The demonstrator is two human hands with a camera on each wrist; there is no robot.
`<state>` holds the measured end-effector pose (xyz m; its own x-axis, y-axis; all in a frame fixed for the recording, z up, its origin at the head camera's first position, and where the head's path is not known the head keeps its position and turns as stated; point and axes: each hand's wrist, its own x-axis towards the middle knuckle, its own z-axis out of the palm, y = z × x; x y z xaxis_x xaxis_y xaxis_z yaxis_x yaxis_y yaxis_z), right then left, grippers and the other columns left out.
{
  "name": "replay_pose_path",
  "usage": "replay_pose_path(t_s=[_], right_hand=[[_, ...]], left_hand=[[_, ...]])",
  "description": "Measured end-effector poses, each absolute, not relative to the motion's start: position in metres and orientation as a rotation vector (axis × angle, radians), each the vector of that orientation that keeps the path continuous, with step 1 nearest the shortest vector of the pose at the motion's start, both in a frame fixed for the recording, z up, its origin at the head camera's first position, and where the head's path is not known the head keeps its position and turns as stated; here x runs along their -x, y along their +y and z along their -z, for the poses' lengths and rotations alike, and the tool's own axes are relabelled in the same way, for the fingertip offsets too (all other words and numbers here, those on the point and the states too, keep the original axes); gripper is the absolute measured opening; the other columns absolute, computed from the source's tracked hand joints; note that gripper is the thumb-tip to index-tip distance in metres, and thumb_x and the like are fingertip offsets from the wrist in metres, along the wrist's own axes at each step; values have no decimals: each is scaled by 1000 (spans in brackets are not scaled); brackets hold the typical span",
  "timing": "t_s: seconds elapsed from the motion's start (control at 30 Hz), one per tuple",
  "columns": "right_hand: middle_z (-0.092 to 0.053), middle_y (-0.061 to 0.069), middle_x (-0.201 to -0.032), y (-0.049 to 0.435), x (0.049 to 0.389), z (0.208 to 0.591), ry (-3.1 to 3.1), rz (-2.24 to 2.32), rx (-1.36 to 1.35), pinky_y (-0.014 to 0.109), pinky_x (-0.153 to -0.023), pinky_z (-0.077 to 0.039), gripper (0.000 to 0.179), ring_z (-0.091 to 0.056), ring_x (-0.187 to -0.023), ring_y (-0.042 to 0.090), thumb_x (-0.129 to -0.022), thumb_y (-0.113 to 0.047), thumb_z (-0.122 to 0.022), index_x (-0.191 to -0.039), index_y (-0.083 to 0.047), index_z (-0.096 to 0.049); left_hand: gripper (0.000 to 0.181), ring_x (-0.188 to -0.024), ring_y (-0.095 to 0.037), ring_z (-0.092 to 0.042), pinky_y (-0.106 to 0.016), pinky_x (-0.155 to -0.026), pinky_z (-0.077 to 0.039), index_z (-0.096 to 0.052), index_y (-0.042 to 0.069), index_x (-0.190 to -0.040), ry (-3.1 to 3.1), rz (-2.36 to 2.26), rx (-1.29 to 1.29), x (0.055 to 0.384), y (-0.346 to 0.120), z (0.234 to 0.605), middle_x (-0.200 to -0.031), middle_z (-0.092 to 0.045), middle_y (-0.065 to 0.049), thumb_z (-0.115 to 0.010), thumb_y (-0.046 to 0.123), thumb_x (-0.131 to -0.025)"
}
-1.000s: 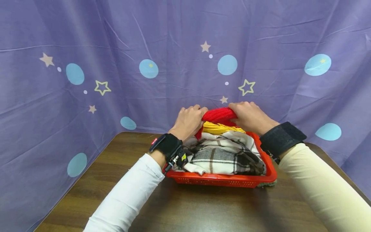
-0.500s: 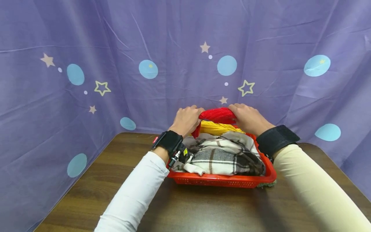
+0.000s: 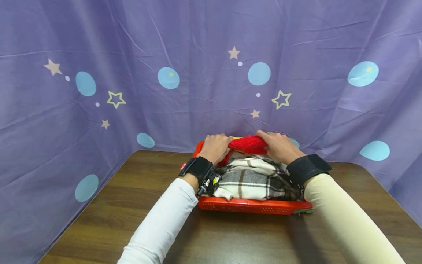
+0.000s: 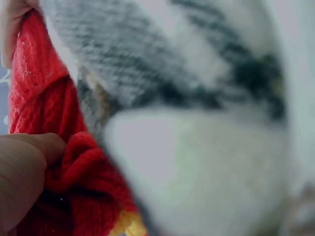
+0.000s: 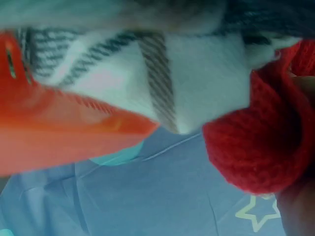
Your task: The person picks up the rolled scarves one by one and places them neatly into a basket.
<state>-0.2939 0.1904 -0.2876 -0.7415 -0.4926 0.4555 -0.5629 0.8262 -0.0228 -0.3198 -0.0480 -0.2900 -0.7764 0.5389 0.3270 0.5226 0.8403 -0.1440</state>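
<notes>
A red knitted scarf (image 3: 248, 145) is stretched between my two hands at the back of a red plastic basket (image 3: 254, 206). My left hand (image 3: 215, 148) grips its left end; in the left wrist view the thumb (image 4: 24, 164) presses into the ribbed knit. My right hand (image 3: 279, 147) holds the other end, and the red knit (image 5: 256, 137) curls over beside the fingers in the right wrist view. A plaid cloth (image 3: 250, 179) in white, grey and brown fills the basket's front. Only a sliver of yellow knit (image 3: 236, 138) shows behind the red scarf.
The basket stands on a brown wooden table (image 3: 132, 205). Some green fuzzy material (image 3: 303, 211) pokes out under its front right corner. A purple curtain (image 3: 204, 44) with stars and blue dots hangs close behind the table.
Both hands have come down with the red scarf toward the basket. It now covers most of the yellow knit, which showed plainly before. The basket has hardly moved.
</notes>
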Motion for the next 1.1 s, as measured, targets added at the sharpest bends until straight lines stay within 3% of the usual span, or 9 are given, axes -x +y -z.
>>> replay_pose_path(t_s=[0.2,0.4,0.53,0.7,0.83,0.97,1.1], right_hand=[[-69,21,-94,191,298,294,-2626,-242,-792,56,-66,-54,45,-67,-82,42,-79,11,-70,-119,-8,-59],[-70,19,-95,190,299,298,-2652,-269,-812,54,-63,-53,40,-68,-83,41,-81,10,-68,-117,-7,-62],[-71,21,-104,189,297,300,-2667,-297,-856,54,-76,-54,41,-68,-95,42,-81,12,-63,-119,-2,-66],[-65,25,-123,191,295,300,-2768,-373,-922,54,-101,-47,46,-59,-119,44,-81,15,-55,-125,5,-65],[-60,28,-132,194,293,300,-2843,-465,-995,58,-106,-41,51,-52,-127,48,-85,14,-50,-134,7,-58],[-45,32,-147,197,290,301,-2963,-622,-994,60,-113,-29,51,-37,-140,50,-97,2,-44,-148,8,-42],[-24,33,-159,199,286,300,-3152,-808,-839,61,-118,-17,56,-17,-148,50,-107,-22,-30,-157,5,-25]], left_hand=[[17,-95,-27,-69,-47,-77,-56,-74,17,-113,-2641,-82,833,322,-50,297,-100,-72,-9,-67,21,-97],[16,-102,-29,-69,-51,-85,-54,-74,16,-110,-2711,-18,830,316,-51,295,-108,-74,-8,-66,15,-97],[19,-105,-28,-68,-52,-84,-55,-73,16,-112,-2760,-20,846,316,-52,296,-110,-74,-8,-60,11,-99],[36,-126,-27,-57,-48,-97,-50,-60,18,-138,-2982,40,902,315,-56,292,-137,-63,-6,-56,21,-102],[63,-147,-26,-35,-46,-116,-32,-30,20,-160,-3230,174,929,315,-61,286,-161,-38,-5,-44,47,-105],[68,-154,-23,-18,-44,-123,-17,-14,21,-163,-3368,294,964,313,-68,283,-168,-20,-1,-25,57,-107],[59,-154,-21,-17,-40,-123,-16,-14,22,-163,-3366,267,992,311,-72,285,-167,-22,-1,-24,45,-110]])
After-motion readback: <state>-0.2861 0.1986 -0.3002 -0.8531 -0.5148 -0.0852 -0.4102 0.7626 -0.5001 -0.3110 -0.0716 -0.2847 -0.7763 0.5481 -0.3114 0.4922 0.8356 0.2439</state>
